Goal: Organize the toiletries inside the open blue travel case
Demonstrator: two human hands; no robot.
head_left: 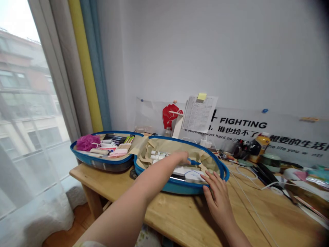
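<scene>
An open blue suitcase [177, 189] with a beige lining lies on the wooden table, its two halves spread apart. My left hand [183, 157] reaches into the right half, with its fingers curled and partly hidden. At its fingertips is a small blue object [194, 162], too blurred to name, which the hand seems to grip. Below it lie a white box [194, 176] and white tubes [158, 157]. My right hand [216, 190] is open, its fingers spread over the near right rim, close to the white box.
In the left half sit a purple bath puff [88, 142] and several packed toiletries. Bottles, a brown-yellow bottle [258, 147], cables [248, 171] and clutter crowd the table's right side. A wooden table [177, 209] edge runs in front; curtains [77, 68] hang at left.
</scene>
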